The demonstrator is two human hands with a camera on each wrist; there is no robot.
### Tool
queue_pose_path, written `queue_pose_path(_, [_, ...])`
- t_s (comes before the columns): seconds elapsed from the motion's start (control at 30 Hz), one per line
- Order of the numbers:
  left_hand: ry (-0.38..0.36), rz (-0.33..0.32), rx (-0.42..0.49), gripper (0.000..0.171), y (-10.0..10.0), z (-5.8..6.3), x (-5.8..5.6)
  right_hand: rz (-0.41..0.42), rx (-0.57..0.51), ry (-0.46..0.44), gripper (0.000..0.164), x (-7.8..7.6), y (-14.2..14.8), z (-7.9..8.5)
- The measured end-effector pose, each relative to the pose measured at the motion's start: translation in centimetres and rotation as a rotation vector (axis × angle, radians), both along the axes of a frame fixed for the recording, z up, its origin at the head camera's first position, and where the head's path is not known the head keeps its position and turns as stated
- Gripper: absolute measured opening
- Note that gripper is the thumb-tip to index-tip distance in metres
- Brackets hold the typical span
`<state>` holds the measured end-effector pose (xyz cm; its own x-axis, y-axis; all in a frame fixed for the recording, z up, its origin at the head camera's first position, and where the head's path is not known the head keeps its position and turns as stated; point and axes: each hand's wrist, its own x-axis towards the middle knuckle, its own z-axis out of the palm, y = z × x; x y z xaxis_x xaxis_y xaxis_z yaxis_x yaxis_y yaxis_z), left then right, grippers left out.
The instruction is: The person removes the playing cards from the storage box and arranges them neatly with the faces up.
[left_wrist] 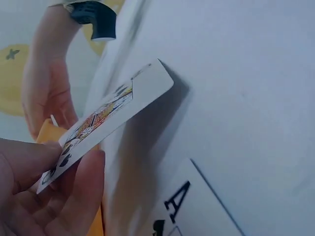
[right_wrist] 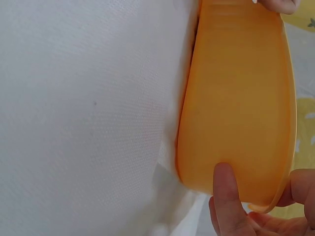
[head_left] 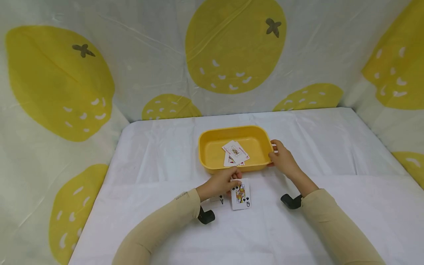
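Pinching, left hand [head_left: 222,182]: thumb and fingers close on the far end of a queen of spades [head_left: 241,195], face up. Left wrist view shows this card tilted and raised off the white cloth [head_left: 265,232], its shadow beneath. To the left, a tan sleeve [head_left: 159,228] covers the forearm; a black fitting [head_left: 207,216] sits by the cuff. Just left of the queen, an ace [head_left: 217,200] of a black suit lies on the cloth, partly hidden by the hand. Queen is on the near side of a yellow tub [head_left: 212,156]. Whether the hand touches the tub rim: cannot tell. Inside the tub, toward its near wall, two picture cards [head_left: 235,151] with red print overlap at an angle. At the tub's right end, right hand [head_left: 282,156] grips the rim; right wrist view shows one digit laid along the wall, others bent about the end. Second black fitting [head_left: 291,201] near the right cuff. Lemon-print sheet [head_left: 149,66] stands behind and on both sides.
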<state>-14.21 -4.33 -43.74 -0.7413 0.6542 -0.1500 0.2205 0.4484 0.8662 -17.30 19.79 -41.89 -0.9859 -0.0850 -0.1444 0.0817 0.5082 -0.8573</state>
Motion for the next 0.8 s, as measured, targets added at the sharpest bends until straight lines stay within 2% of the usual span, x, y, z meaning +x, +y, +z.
queue_pose_path(0.07, [0.094,-0.005,-0.060,0.012,0.1,-0.4,-0.1,0.001,-0.001,-0.002,0.049,0.1,0.0,0.0])
queue_pose_path(0.17, [0.305,-0.019,-0.180,0.015,0.1,-0.8,-0.1,0.002,-0.002,-0.002,0.050,0.1,0.0,0.0])
queue_pose_path(0.27, [0.525,-0.029,-0.339,0.018,0.1,-1.0,0.0,0.004,-0.004,0.001,0.050,0.1,0.0,0.0])
queue_pose_path(0.37, [0.675,-0.055,-0.460,0.020,0.1,-1.1,0.1,0.000,-0.006,0.004,0.050,0.1,0.0,0.1])
queue_pose_path(0.43, [0.748,-0.072,-0.499,0.022,0.1,-1.1,0.2,-0.002,-0.010,0.006,0.050,0.1,0.0,0.0])
queue_pose_path(0.53, [0.821,-0.098,-0.528,0.025,0.0,-0.6,0.4,-0.006,-0.020,0.000,0.050,0.0,0.0,0.0])
queue_pose_path(0.6, [0.831,-0.111,-0.523,0.024,-0.1,0.0,0.5,-0.003,-0.024,-0.004,0.050,0.0,0.0,-0.1])
queue_pose_path(0.7, [0.789,-0.134,-0.478,0.019,0.0,1.3,0.7,-0.001,-0.023,-0.008,0.050,0.0,0.0,-0.1])
queue_pose_path(0.8, [0.755,-0.158,-0.421,0.015,0.2,3.1,0.5,0.000,-0.020,-0.008,0.050,0.0,0.0,0.0])
